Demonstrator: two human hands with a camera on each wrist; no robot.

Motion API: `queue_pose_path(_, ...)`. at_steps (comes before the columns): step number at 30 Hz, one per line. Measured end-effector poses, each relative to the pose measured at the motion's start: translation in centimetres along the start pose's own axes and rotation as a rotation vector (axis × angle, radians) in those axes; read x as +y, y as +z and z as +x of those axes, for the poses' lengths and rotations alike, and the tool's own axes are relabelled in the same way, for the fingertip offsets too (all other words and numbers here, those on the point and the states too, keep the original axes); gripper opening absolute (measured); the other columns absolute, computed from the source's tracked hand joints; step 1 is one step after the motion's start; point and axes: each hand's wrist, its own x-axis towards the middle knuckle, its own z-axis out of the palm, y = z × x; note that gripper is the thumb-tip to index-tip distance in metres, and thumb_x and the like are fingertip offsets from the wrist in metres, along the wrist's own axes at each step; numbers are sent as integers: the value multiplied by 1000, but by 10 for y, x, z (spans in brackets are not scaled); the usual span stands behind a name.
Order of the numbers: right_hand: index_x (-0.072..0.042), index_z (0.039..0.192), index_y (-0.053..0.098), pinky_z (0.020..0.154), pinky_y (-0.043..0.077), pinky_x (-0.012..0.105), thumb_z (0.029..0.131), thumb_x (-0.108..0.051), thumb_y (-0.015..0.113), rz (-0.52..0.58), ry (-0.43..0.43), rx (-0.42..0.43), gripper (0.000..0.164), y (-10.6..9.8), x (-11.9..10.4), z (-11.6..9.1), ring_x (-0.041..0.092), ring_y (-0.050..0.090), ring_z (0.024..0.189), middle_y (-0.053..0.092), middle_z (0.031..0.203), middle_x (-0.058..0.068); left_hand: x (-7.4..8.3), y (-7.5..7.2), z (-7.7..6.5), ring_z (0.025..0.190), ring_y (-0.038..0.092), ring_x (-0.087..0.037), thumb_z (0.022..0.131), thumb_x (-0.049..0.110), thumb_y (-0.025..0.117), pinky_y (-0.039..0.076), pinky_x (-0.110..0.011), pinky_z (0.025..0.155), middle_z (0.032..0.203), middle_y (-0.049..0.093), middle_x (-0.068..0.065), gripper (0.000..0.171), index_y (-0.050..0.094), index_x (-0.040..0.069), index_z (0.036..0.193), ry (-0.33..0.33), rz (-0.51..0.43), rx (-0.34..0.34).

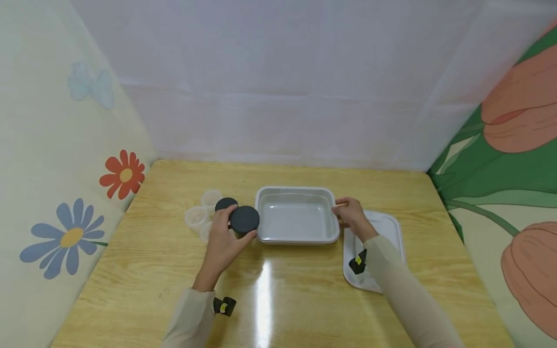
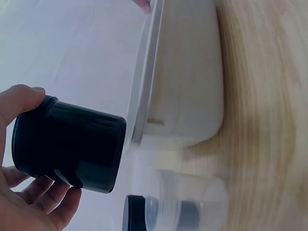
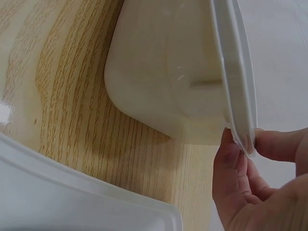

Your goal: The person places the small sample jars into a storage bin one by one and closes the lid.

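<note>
My left hand (image 1: 223, 246) grips a black round jar (image 1: 245, 220) by its top, thumb on one side and fingers on the other. In the left wrist view the dark jar (image 2: 72, 144) hangs raised beside the end wall of a white rectangular tub (image 2: 192, 82). Seen from the head, the tub's inside (image 1: 300, 222) holds nothing visible. At its right end my right hand (image 1: 354, 220) pinches the rim, with the thumb above and the fingers below, as the right wrist view shows at the rim corner (image 3: 245, 139).
Left of the tub stand several clear plastic cups (image 1: 197, 216) and another black-topped container (image 1: 226, 203), partly hidden by the left hand. A white lid (image 1: 387, 227) lies on the wooden table (image 1: 304, 299) under the right forearm. A pale curtain (image 1: 283, 121) hangs behind the table.
</note>
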Motion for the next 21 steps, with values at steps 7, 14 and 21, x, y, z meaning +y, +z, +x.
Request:
queue_pose_path(7, -5, 131, 49, 61, 52, 26, 92, -11, 58, -10, 9, 9, 40, 0, -1, -3, 16, 56, 81, 56, 99, 8, 1, 12, 15, 111, 51, -39, 70, 16, 83, 45, -53, 93, 126, 45, -23, 75, 46, -1, 133, -55, -47, -43)
queue_pose_path(14, -4, 131, 49, 62, 53, 28, 92, -10, 58, -1, 3, 3, 41, 3, -1, -5, 16, 57, 80, 57, 101, 9, -1, 26, 27, 111, 51, -35, 73, 22, 82, 48, -50, 91, 127, 46, -20, 75, 46, 1, 135, -95, -71, -86)
queue_pose_path(21, -5, 131, 49, 62, 53, 27, 92, -10, 58, 6, 11, 11, 41, 2, 0, -3, 16, 58, 80, 57, 101, 9, 0, 39, 39, 109, 52, -35, 74, 24, 81, 48, -49, 91, 128, 45, -19, 76, 45, 3, 138, -126, -111, -116)
